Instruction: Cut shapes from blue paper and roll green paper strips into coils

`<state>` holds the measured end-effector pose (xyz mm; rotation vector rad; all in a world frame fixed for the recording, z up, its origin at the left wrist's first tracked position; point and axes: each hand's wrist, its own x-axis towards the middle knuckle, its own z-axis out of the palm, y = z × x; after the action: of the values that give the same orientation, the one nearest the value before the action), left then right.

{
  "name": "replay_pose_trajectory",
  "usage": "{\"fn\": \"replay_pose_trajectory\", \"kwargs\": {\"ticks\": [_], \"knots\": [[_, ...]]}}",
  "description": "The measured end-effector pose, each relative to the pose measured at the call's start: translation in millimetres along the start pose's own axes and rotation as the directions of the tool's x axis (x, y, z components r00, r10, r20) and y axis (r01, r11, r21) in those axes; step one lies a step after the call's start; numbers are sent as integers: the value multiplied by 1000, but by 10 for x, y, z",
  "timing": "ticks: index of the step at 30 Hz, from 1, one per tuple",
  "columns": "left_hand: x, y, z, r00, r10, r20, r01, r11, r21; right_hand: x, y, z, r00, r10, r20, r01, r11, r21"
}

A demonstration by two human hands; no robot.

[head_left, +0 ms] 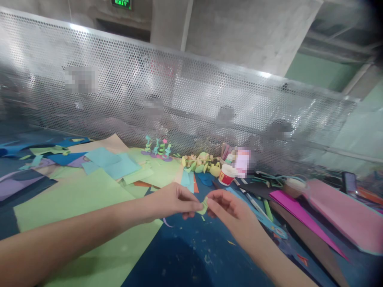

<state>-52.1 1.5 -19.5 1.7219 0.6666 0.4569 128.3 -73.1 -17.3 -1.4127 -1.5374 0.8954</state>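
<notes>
Between my two hands is a small piece of light green paper [203, 207], pinched from both sides above the dark blue table [179, 255]. My left hand [176, 201] grips its left edge between thumb and fingers. On the opposite side, my right hand [226, 205] closes its thumb and forefinger on the right edge. Large light green sheets [89, 199] lie under and beside my left forearm. A thin purple paper strip [167, 223] curls on the table just below my left hand.
Small paper plants [158, 149] stand at the back, with yellow-green paper shapes [202, 161] beside them. A white and red cup [227, 174] is right of these. Pink sheets [341, 211], a magenta strip [305, 219] and pens [253, 201] lie right. A perforated metal screen [119, 79] borders the back.
</notes>
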Motion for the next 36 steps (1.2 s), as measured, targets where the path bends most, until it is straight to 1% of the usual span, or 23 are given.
{"fn": "replay_pose_trajectory", "kwargs": {"ticks": [3, 8, 12, 15, 18, 21, 23, 25, 28, 33, 36], "knots": [[30, -62, 19, 1000, 2, -11, -3, 998, -59, 30, 42, 9, 999, 31, 36, -33, 999, 39], [47, -77, 40, 999, -12, 33, 17, 985, -171, 43, 128, 18, 1000, 17, 20, -17, 1000, 8], [67, -143, 51, 999, -17, 40, 22, 991, -130, 58, 238, 69, 1000, 17, 1, -17, 999, 38], [106, -270, 73, 1000, 3, 17, -1, 995, -101, 75, 366, 134, 1000, -6, -19, 7, 998, 64], [153, -414, 109, 1000, -2, 5, 3, 997, -76, 88, 506, 195, 998, -12, -55, 15, 998, 62], [186, -525, 149, 1000, -5, 6, 5, 999, -53, 97, 620, 244, 996, 5, -93, 0, 999, 50], [192, -568, 174, 1000, 19, 9, -18, 999, -35, 101, 666, 270, 994, 22, -106, -16, 998, 59], [186, -586, 196, 999, 37, 9, -37, 999, -1, 101, 685, 288, 994, 34, -107, -26, 997, 70], [164, -584, 223, 999, 32, -12, -31, 999, 35, 87, 679, 299, 994, 25, -103, -16, 996, 82], [129, -593, 266, 998, 49, -41, -50, 999, -7, 43, 676, 307, 999, -37, -37, 40, 995, 89], [110, -612, 288, 996, 68, -59, -69, 997, -18, 29, 680, 318, 999, -38, -14, 40, 995, 93]]}}
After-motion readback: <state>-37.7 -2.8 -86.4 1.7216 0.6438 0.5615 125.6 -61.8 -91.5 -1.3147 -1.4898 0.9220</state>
